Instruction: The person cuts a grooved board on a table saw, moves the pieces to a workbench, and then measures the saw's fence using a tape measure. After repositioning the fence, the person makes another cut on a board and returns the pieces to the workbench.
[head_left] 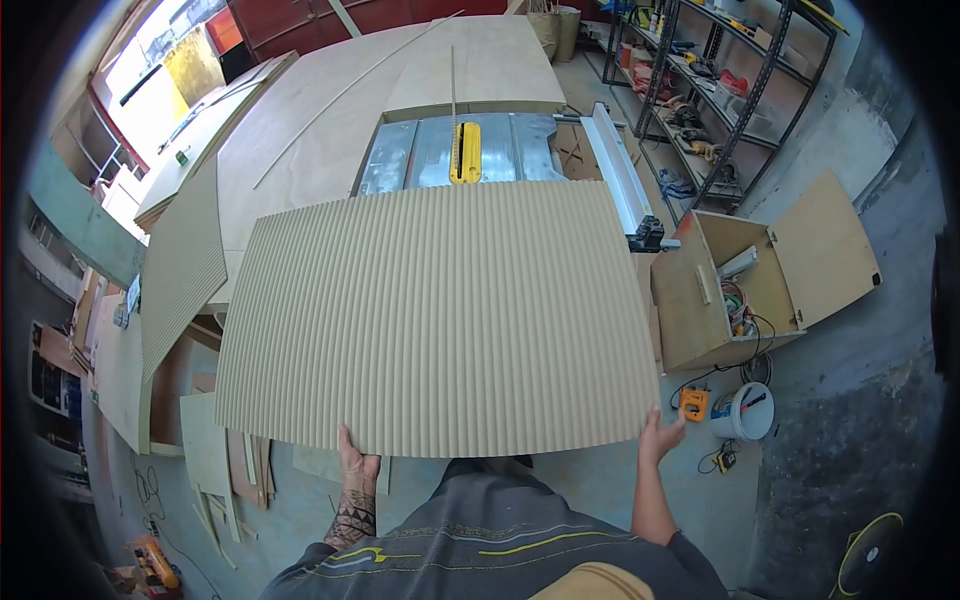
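Note:
A wide beige fluted panel (430, 320) lies in front of me, its ridges running away from my body. Its far edge rests by the metal top of a table saw (400, 150), where a yellow blade guard (470, 153) stands. My left hand (358, 462) grips the near edge left of centre, thumb on top and fingers hidden beneath. At the near right corner, my right hand (660, 437) holds the panel's edge. The saw's silver fence (618, 170) sits just beyond the panel's far right corner.
Behind the saw spreads a large plywood table (310, 130) with a thin strip on it. On the right are a tool shelf (715, 110), an open wooden cabinet (700, 310), an orange tool (694, 403) and a white bucket (742, 412). Wood offcuts (215, 460) lie at left.

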